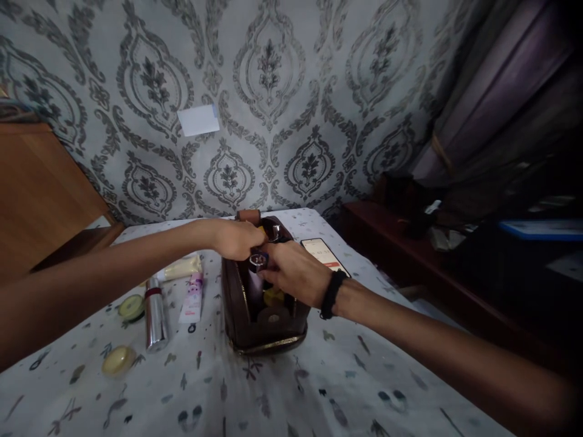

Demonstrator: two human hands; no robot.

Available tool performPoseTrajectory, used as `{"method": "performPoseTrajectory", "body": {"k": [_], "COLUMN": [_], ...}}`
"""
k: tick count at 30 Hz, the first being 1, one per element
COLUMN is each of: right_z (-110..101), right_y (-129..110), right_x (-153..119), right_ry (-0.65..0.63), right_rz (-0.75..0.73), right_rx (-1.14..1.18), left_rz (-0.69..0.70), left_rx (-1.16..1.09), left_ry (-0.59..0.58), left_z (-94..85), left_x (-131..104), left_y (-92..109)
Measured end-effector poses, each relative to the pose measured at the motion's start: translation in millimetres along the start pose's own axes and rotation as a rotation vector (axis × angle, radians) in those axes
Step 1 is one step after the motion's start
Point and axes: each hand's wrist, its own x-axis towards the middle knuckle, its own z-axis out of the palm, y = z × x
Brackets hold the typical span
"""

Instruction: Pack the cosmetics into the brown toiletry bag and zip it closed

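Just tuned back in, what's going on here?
Someone is busy at the mouth of an open brown bag. The right hand, with a black band at its wrist, seems to hold a dark round thing; the left hand is beside it, its grip hidden. A silver bottle and pink tube are left of the bag, a phone right.
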Motion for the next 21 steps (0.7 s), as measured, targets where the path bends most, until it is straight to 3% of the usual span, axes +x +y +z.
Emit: {"method": "performPoseTrajectory", "body": {"k": [3,7,10,14,18,21], "right_z": [-5,-4,-4,-8,-5,9], "right_y": [-1,0,2,7,7,2], "right_x": [-3,-4,-4,-13,-38,-60], "right_ry": [-0.003,0.041,0.059,0.129,0.292,0.247], "right_rz": [0.0,-0.017,-0.034,-0.048,-0.122,-0.208], "right_rx": [0.055,0.081,0.099,0.26,0.463,0.503], "left_rz": [0.008,-0.01,0.044,0.064,-0.175,-0.402], "left_rx": [-0.041,-0.065,-0.12,-0.234,-0.324,-0.358], "left_ry": [-0.025,0.061,0.156,0.371,0.614,0.729], "left_z": [-3.5,-3.7,0.1,6.7,22.4,47.5], "left_x": [-12,-26,-33,-51,-83,-111], "left_y": [4,9,7,2,-2,-14]}}
